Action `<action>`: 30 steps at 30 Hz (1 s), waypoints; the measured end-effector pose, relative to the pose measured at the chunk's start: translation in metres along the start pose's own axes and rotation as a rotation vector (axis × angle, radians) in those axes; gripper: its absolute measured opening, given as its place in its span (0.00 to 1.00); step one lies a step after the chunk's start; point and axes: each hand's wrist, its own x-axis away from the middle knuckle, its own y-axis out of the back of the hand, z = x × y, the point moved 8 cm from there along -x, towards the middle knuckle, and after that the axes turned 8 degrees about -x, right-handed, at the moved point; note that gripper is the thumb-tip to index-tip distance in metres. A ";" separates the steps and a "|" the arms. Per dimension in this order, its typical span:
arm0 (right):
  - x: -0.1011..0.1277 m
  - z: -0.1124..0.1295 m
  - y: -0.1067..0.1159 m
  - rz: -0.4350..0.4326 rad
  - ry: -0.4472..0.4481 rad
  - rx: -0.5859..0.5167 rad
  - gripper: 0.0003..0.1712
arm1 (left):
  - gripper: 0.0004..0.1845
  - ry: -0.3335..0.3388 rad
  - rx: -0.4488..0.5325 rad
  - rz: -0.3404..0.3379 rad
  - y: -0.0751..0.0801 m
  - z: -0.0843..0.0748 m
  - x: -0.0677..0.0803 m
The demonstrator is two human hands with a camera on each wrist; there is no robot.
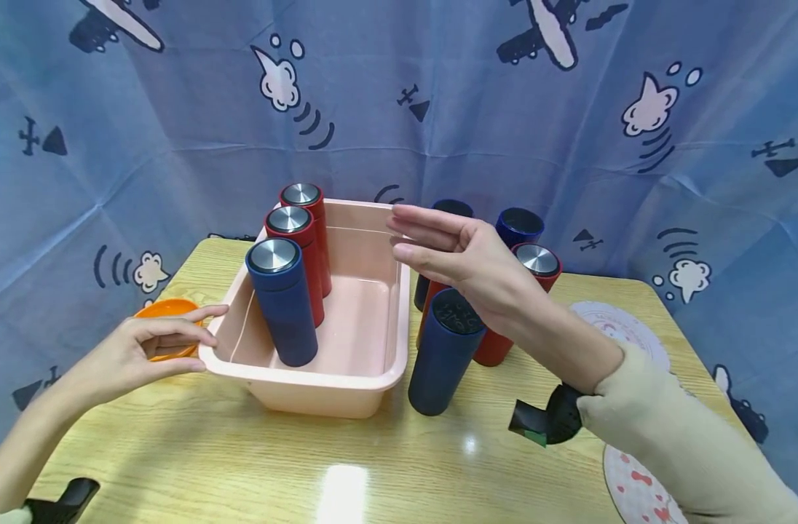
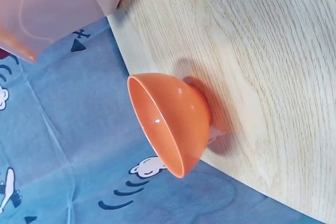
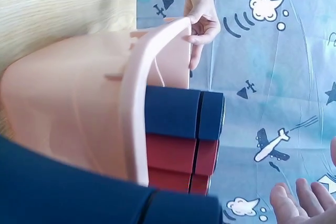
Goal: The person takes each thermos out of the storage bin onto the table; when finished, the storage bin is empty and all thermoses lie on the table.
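Note:
My left hand (image 1: pixel 153 346) grips the front left corner of a pale pink plastic basin (image 1: pixel 314 380), thumb and fingers at its rim. Inside the basin, along its left side, stand a blue thermos flask (image 1: pixel 283 309) and two red thermos flasks (image 1: pixel 315 273), all with silver lid tops. Above the basin's right rim is my right hand (image 1: pixel 467 258), fingers straight and pointing left, holding nothing. Just below that hand, on the table, stands another blue thermos flask (image 1: pixel 441 371) with a dark top. A red thermos flask (image 1: pixel 497 349) with a silver top is behind it, partly hidden by the forearm.
More flasks, including a dark blue one (image 1: pixel 520 222), stand at the back right, partly covered by my right hand. An orange bowl (image 2: pixel 176 114) sits left of the basin. Round patterned mats (image 1: pixel 635 331) lie at the table's right side. A blue printed curtain (image 1: pixel 373 94) hangs behind.

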 end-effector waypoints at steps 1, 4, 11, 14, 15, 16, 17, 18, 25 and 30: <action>-0.003 -0.001 -0.003 0.004 -0.005 -0.005 0.29 | 0.20 0.001 0.003 0.002 0.000 0.000 0.000; -0.014 -0.003 -0.014 0.015 -0.014 -0.018 0.28 | 0.20 0.005 0.002 0.007 -0.001 0.001 -0.001; -0.041 -0.010 -0.043 0.070 -0.053 0.028 0.28 | 0.20 0.010 0.015 0.013 -0.003 0.002 -0.004; -0.051 -0.015 -0.056 0.080 -0.095 -0.026 0.29 | 0.20 0.004 0.029 0.015 -0.003 0.002 -0.004; -0.053 -0.017 -0.059 0.076 -0.108 -0.029 0.29 | 0.20 0.002 0.033 0.016 -0.004 0.002 -0.004; -0.055 -0.019 -0.063 0.066 -0.122 -0.027 0.30 | 0.20 0.001 0.037 0.017 -0.004 0.002 -0.003; -0.058 -0.021 -0.065 0.053 -0.133 -0.016 0.30 | 0.20 0.001 0.039 0.017 -0.004 0.002 -0.003; -0.059 -0.023 -0.068 0.044 -0.138 0.005 0.30 | 0.19 0.000 0.037 0.015 -0.004 0.002 -0.003; -0.062 -0.039 -0.084 -0.025 -0.141 0.040 0.36 | 0.20 -0.002 0.025 -0.004 -0.002 0.001 0.000; -0.064 -0.052 -0.087 -0.090 -0.141 0.003 0.37 | 0.20 0.003 0.029 -0.007 -0.001 0.001 0.001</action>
